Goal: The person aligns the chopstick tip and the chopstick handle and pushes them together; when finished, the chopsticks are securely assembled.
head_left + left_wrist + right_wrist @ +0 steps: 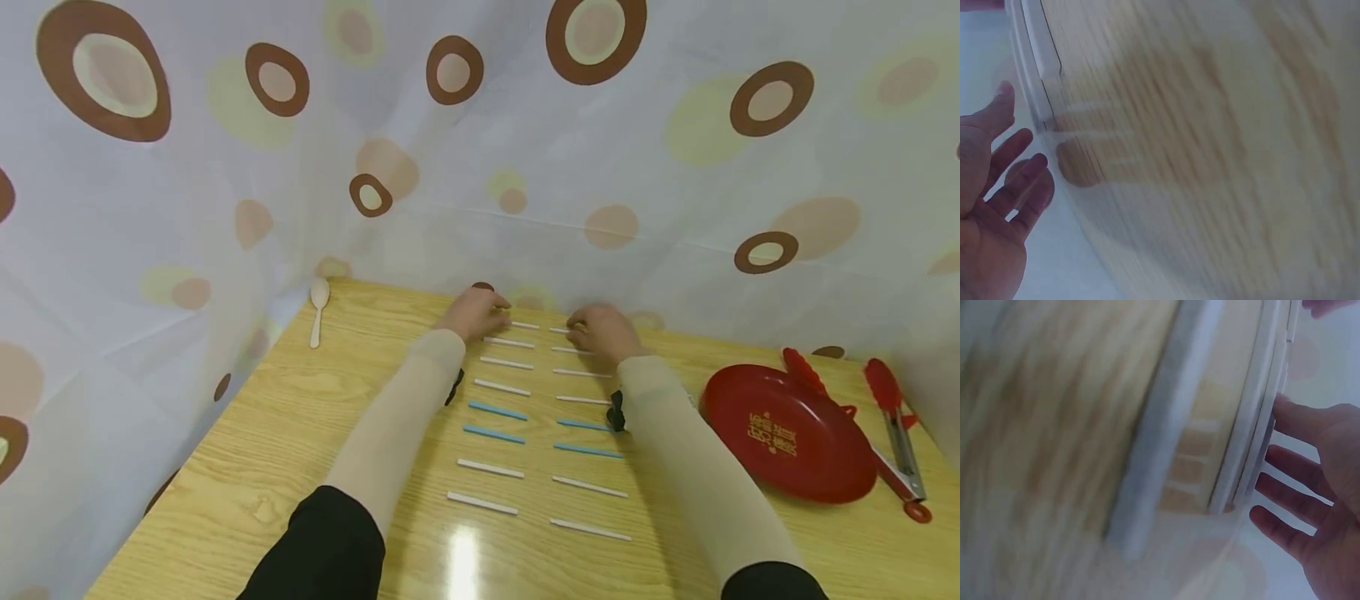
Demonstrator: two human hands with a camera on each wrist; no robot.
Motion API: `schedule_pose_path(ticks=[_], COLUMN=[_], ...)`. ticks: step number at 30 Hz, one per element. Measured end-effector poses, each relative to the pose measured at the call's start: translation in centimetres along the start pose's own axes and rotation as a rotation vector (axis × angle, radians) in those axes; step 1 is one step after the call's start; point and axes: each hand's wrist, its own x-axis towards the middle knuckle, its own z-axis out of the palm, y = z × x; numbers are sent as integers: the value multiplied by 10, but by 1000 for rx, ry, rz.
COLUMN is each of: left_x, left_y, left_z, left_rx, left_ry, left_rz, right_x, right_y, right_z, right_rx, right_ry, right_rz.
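Two columns of sticks (502,387) on a tabletop (262,433).
Left hand (474,315), loosely spread, beside the far end; right hand (606,332), also spread, partly hiding the farthest stick (558,331), contact unclear; red plate (810,446) overlapping a half-hidden utensil (804,367).

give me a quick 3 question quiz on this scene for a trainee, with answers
1. How many blue sticks lie on the table?
2. Which lies at the table's far left corner? a) tongs b) spoon c) red plate
3. True or false: the left grip and right grip are both near the table's far edge.

Key: 1. Four; 2. b; 3. True
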Motion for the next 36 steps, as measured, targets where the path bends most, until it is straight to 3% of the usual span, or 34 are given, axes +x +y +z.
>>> schedule_pose_path(ticks=[4,11,15,19,28,32,36], left_x=[4,7,5,8,11,6,-3], left_y=[6,12,14,19,25,27,27], left_z=[5,7,7,7,4,-2,-10], left_rx=[5,231,329,385,414,393,351], left_ry=[-11,41,38,51,40,35,29], left_rz=[-5,19,-3,15,9,55,88], right_x=[1,3,6,7,6,0,-10], right_y=[-2,-7,-10,-9,-3,-2,-6], right_z=[3,3,7,8,1,-8,-19], right_rx=[3,27,-7,-55,-40,0,15], right_ry=[10,43,62,82,15,-8,2], right_rz=[-1,39,11,10,15,32,-26])
